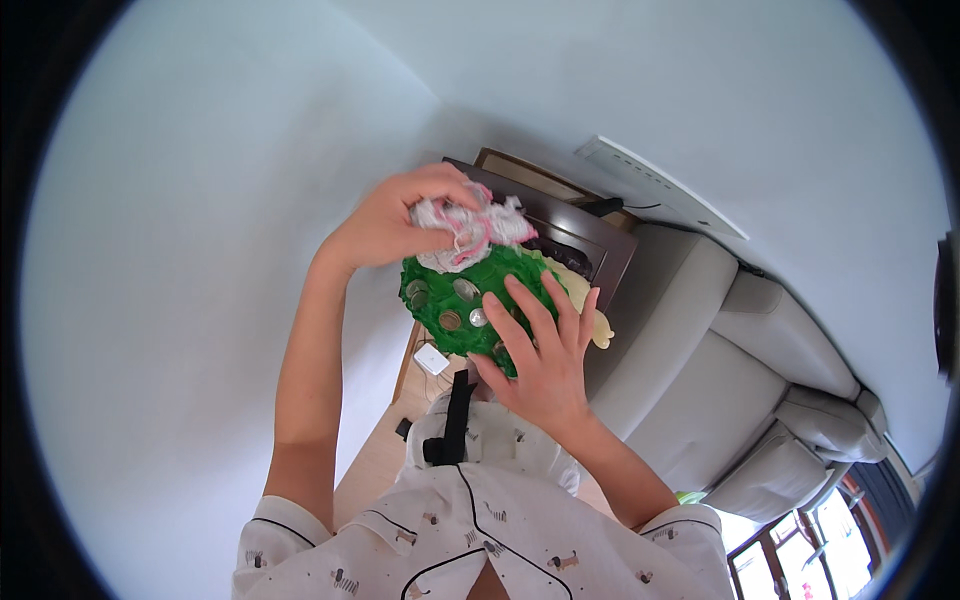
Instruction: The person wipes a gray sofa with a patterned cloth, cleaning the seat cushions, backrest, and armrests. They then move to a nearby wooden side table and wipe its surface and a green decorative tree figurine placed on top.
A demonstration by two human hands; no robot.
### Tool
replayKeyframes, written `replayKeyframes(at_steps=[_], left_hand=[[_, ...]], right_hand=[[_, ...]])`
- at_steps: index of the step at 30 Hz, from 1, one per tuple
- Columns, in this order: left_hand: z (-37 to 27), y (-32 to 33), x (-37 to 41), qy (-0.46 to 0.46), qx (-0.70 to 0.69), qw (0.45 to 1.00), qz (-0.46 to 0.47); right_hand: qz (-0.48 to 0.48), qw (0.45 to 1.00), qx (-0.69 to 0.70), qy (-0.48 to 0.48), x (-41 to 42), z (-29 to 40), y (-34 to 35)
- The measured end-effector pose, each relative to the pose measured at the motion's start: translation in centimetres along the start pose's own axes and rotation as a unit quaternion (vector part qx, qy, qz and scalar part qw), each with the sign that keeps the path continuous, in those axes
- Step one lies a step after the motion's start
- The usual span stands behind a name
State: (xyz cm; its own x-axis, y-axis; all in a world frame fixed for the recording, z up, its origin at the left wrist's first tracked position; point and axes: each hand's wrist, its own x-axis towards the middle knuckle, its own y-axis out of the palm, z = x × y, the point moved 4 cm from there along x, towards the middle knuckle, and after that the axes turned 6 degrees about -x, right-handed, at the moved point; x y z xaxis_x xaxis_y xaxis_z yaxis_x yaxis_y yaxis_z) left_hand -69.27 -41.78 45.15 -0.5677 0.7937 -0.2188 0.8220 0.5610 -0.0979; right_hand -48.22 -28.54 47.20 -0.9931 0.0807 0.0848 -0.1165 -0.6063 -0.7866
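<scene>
My left hand (409, 217) grips a crumpled white cloth with pink edging (465, 229) and presses it on the upper left of a green figure (491, 281) with a rough, glossy surface. Round metallic coin-like discs (450, 320) are set in the green part. Spread over its lower right, my right hand (544, 345) rests with the fingers apart. A pale yellow part (577, 289) shows behind the green, with a small knobbed end at the right; how the two join is hidden.
A dark wooden cabinet (615, 247) stands beneath and behind the figure, with a dark purple thing (562, 255) on it. To the right is a grey sofa (697, 382). A white box with cables (431, 359) lies low at the left. A white panel (664, 184) is on the wall.
</scene>
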Motion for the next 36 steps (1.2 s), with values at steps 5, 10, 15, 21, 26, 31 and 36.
replayKeyframes(at_steps=[5, 10, 15, 21, 26, 31, 36], left_hand=[[-1.4, 1.1, 0.7, -0.015, 0.097, 0.995, 0.036], [-2.1, 0.0, 0.5, 0.033, 0.082, 0.993, -0.077], [-2.4, 2.8, 0.8, -0.01, 0.056, 0.997, 0.061], [-1.3, 1.9, 1.3, -0.077, 0.02, 0.997, 0.021], [-3.1, 1.0, 0.6, 0.051, 0.107, 0.984, -0.136], [-7.5, 5.4, 1.8, 0.094, 0.076, 0.987, -0.11], [-9.5, 7.3, 0.9, 0.072, -0.025, 0.984, -0.158]], right_hand=[[-0.001, 1.0, 0.017, -0.002, -0.3, -0.5, 0.3], [-0.017, 1.0, 0.018, 0.001, -0.3, -0.3, 0.2], [-0.019, 0.999, 0.043, 0.003, -0.2, -0.5, 0.0], [-0.028, 0.974, 0.223, 0.028, 0.1, -2.2, -2.2], [-0.113, 0.94, 0.319, 0.047, 3.3, -5.5, -5.2], [-0.075, 0.857, 0.503, 0.087, 7.7, -5.1, -5.9], [-0.005, 0.868, 0.494, 0.056, 9.9, -6.6, -4.9]])
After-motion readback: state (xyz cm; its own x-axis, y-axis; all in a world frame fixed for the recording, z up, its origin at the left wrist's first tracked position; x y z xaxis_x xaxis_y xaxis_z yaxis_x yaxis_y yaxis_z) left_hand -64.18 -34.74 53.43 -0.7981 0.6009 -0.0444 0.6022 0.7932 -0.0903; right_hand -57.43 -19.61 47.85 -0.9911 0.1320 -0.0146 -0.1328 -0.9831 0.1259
